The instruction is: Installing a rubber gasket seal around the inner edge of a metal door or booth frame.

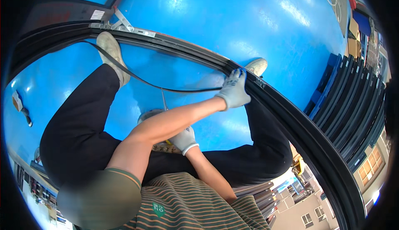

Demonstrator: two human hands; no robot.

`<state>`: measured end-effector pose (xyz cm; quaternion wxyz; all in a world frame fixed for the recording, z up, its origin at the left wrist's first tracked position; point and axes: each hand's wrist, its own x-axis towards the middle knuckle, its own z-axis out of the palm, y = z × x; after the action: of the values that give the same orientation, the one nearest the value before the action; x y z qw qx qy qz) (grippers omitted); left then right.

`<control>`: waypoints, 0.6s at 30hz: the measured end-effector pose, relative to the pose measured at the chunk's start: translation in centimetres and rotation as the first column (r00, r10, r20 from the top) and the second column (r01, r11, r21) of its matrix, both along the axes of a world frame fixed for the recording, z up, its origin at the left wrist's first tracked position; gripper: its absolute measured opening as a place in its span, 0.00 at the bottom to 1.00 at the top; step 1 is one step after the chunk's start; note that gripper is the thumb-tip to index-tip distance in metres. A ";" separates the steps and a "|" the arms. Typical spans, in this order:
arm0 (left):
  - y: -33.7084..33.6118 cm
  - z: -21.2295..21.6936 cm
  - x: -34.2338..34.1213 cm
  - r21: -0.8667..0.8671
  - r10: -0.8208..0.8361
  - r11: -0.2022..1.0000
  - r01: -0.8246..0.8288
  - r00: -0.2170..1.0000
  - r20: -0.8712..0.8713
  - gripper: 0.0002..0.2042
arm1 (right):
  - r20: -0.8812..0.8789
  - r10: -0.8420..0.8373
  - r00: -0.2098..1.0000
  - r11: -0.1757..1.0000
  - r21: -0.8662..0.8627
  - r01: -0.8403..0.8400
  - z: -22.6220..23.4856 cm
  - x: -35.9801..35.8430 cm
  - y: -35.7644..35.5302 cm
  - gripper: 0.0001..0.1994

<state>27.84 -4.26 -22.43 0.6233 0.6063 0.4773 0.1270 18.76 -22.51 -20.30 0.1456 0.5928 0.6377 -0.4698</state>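
Observation:
My left hand [235, 89], in a pale grey work glove, is closed at the inner edge of a long black frame [299, 124], its fingertips against the profile. A thin black flexible strip [166, 89] runs into this hand and sags in a curve from the frame's far left corner. My right hand [183, 140], gloved too, is closed low near my lap, partly behind my left forearm. What it grips is mostly hidden; a bit of yellow shows at its fingers. Beyond the forearm, a slim metallic piece [165, 100] rises beside a rounded grey shape [149, 114].
Metal brackets [122, 22] sit at the frame's far left corner. My shoes [110, 51] rest by the frame on the blue floor [199, 9]. A stack of dark profiles [351, 101] stands at right, with cardboard boxes [354, 38] behind. A small object [17, 101] lies at left.

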 end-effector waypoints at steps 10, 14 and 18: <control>-1.5 7.1 0.5 -0.054 0.271 0.962 -0.267 0.957 0.100 0.39 | 0.034 0.095 0.995 0.986 -0.143 -0.089 0.5 0.3 0.9 0.27; -2.2 4.5 0.3 0.018 0.301 0.951 -0.308 0.938 0.175 0.37 | 0.070 0.117 0.991 0.965 -0.243 -0.097 0.7 1.2 2.3 0.27; -2.6 -2.7 -0.2 0.135 0.240 0.955 -0.264 0.955 0.176 0.36 | 0.105 0.147 0.984 0.937 -0.333 -0.104 0.6 1.2 3.9 0.27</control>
<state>27.62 -6.89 -25.09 0.5881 0.5755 0.4887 0.2902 19.97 -18.61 -19.67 0.3121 0.5476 0.5769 -0.5195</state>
